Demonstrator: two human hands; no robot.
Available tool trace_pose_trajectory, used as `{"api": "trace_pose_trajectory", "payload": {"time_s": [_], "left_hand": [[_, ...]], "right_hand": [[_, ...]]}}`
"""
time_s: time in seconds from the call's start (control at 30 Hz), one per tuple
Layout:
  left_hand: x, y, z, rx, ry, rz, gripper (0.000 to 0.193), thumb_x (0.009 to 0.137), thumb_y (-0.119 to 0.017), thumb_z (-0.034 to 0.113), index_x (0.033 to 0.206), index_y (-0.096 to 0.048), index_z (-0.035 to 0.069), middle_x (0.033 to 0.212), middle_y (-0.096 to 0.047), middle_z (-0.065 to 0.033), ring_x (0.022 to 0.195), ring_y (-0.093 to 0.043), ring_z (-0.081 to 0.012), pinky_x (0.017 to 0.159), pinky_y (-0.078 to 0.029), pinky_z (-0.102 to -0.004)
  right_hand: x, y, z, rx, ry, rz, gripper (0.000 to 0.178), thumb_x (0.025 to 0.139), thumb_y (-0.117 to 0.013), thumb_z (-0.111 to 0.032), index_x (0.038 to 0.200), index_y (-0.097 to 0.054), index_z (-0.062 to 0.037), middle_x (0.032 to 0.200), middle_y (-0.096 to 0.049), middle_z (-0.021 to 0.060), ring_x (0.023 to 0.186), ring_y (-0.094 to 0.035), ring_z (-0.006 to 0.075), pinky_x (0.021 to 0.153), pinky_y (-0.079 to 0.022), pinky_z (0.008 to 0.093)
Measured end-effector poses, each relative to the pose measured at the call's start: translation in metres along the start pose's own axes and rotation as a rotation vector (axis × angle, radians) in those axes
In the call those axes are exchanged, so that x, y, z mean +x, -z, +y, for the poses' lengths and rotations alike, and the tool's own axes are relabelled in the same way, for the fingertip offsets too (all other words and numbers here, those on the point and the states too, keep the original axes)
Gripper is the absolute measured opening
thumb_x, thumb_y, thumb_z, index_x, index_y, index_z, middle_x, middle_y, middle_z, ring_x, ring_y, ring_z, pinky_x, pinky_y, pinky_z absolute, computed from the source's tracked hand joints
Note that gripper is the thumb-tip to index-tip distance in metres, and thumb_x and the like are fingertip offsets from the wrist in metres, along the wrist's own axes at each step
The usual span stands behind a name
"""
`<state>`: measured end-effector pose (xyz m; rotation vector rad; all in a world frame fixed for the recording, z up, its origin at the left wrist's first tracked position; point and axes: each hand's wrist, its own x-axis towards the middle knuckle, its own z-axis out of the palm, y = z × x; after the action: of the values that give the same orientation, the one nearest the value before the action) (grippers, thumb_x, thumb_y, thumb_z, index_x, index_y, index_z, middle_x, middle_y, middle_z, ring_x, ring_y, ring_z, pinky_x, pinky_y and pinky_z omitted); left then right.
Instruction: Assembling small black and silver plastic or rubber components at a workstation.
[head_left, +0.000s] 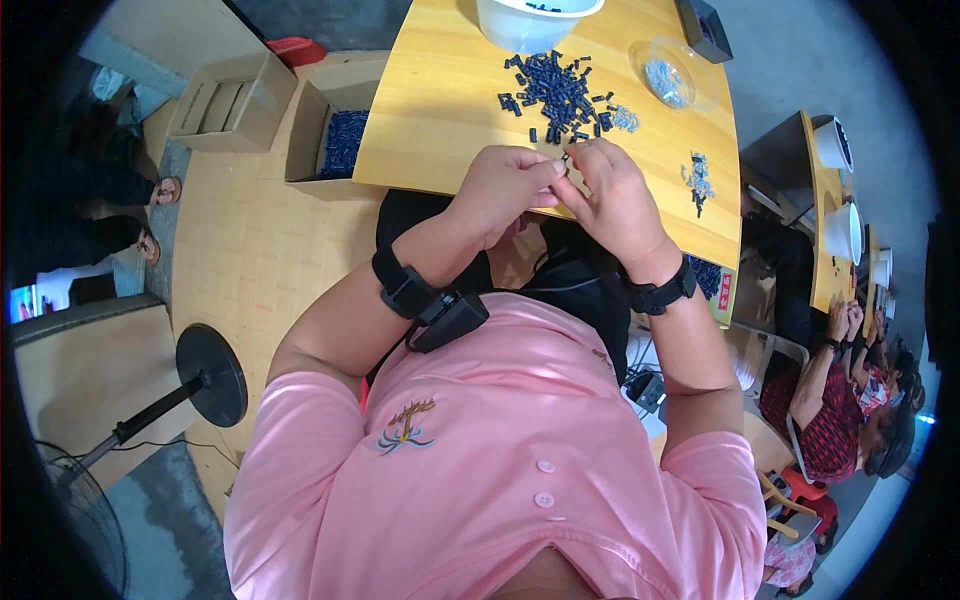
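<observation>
My left hand (pixel 503 190) and my right hand (pixel 618 200) meet at the table's near edge, fingertips pinched together. Between them is a small dark part (pixel 565 157), mostly covered by the fingers; its exact kind does not show. Just beyond lies a loose pile of small black cylindrical pieces (pixel 556 88). Beside the pile, to the right, is a little heap of small silvery pieces (pixel 625 119). Farther right, another scatter of silvery pieces (pixel 697 172) lies with a few dark ones at its near end.
A white tub (pixel 525 30) stands at the table's far side, with a clear round dish (pixel 652 62) and a black box (pixel 704 30) to its right. Left of the table (pixel 430 110) is a cardboard box (pixel 305 150) of dark pieces. Other people (pixel 820 420) sit at the right.
</observation>
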<state>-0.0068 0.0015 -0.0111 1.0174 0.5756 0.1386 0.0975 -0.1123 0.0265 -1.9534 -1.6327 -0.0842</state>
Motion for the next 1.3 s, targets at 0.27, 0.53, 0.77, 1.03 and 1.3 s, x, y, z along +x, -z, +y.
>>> {"api": "trace_pose_trajectory", "payload": {"time_s": [0.27,0.53,0.77,1.03,1.3], "left_hand": [[-0.013,-0.005,-0.001,0.085,-0.166,-0.026,0.019,0.084,-0.059,0.013,0.082,-0.068,-0.004,0.069,-0.062,-0.0067,0.06,-0.056,-0.0075,0.054,-0.045,-0.0194],[-0.01,0.003,-0.002,0.231,-0.08,-0.009,0.019,0.086,-0.056,0.011,0.081,-0.067,-0.004,0.075,-0.064,-0.0067,0.064,-0.056,-0.0082,0.059,-0.045,-0.0198],[-0.015,0.006,-0.005,0.21,-0.041,0.004,0.019,0.084,-0.059,0.014,0.084,-0.067,-0.004,0.077,-0.065,-0.0071,0.067,-0.059,-0.0099,0.064,-0.049,-0.0216],[-0.011,0.008,0.004,0.201,-0.119,-0.046,0.018,0.08,-0.062,0.014,0.081,-0.067,-0.003,0.071,-0.063,-0.0064,0.061,-0.057,-0.0103,0.057,-0.047,-0.0226],[-0.009,0.011,-0.001,0.218,-0.051,-0.106,0.021,0.083,-0.062,0.017,0.09,-0.067,-0.003,0.084,-0.065,-0.0088,0.075,-0.063,-0.0144,0.071,-0.052,-0.0242]], "right_hand": [[-0.008,0.003,-0.004,0.01,0.065,-0.036,0.018,0.079,-0.061,-0.014,0.086,-0.054,0.0008,0.082,-0.054,0.0178,0.08,-0.054,0.035,0.071,-0.046,0.0395],[-0.004,0.002,-0.011,0.003,0.013,-0.042,0.017,0.078,-0.06,-0.014,0.082,-0.051,0.0002,0.078,-0.051,0.0176,0.077,-0.053,0.0351,0.069,-0.045,0.0412],[-0.004,0.006,-0.014,-0.122,0.025,-0.114,0.021,0.079,-0.058,-0.021,0.075,-0.052,-0.0012,0.07,-0.052,0.0165,0.071,-0.054,0.0342,0.063,-0.045,0.0412],[0.004,0.007,-0.008,-0.229,0.097,-0.125,0.025,0.077,-0.057,-0.026,0.071,-0.054,-0.0019,0.066,-0.054,0.0156,0.066,-0.057,0.0326,0.06,-0.046,0.0407],[-0.008,0.0,-0.003,-0.201,0.072,-0.125,0.025,0.074,-0.058,-0.026,0.069,-0.053,-0.0017,0.065,-0.055,0.0154,0.066,-0.057,0.0321,0.059,-0.046,0.0406]]}}
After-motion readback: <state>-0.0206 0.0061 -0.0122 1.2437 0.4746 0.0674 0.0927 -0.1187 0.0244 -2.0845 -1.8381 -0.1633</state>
